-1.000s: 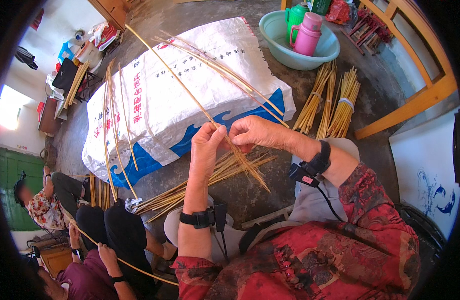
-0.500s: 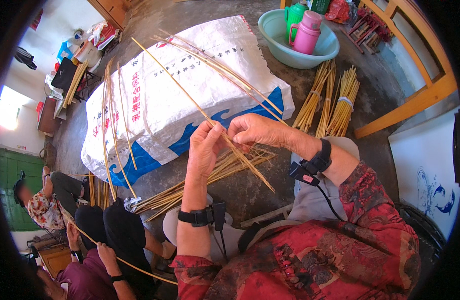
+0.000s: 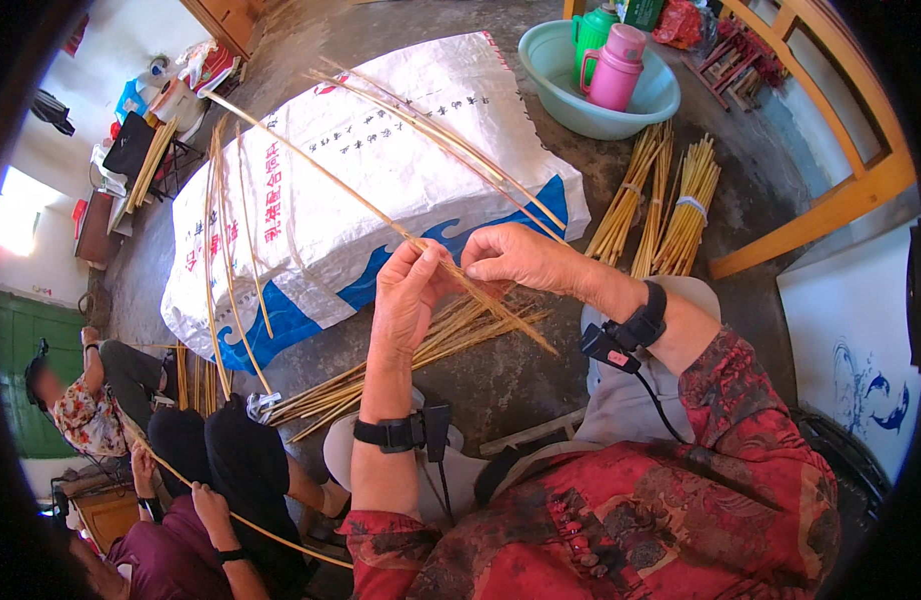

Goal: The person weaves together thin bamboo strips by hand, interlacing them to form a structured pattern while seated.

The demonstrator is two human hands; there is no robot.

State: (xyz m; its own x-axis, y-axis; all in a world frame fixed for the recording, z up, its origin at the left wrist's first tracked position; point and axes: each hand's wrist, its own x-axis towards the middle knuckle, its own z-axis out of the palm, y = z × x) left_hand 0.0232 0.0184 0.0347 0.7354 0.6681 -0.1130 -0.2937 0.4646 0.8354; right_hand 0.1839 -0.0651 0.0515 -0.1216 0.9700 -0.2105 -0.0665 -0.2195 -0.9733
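My left hand (image 3: 409, 290) is closed around a long yellow dried stalk (image 3: 366, 204), pinching it between thumb and fingers. The bare end of the stalk points to the far left, and its bushy end (image 3: 521, 325) slants down to the right. My right hand (image 3: 516, 258) is closed beside the left, its thumb and forefinger pinching the stalk near the bushy part. Under my hands, a pile of similar stalks (image 3: 356, 385) lies across the floor by my knees. Beyond them is a large white woven sack (image 3: 381, 120) with blue waves, carrying several loose stalks (image 3: 431, 128).
Tied stalk bundles (image 3: 689, 205) lie at the right, below a pale green basin (image 3: 551, 105) with a pink thermos (image 3: 615, 68) and a green one. A wooden frame (image 3: 831, 215) stands far right. At lower left, a co-worker's hands (image 3: 213, 510) hold another stalk.
The stalk in my hands has swung, its far end moving left and reaching lower. My right hand has shifted slightly along the bushy part. The loose stalks on the sack stay put.
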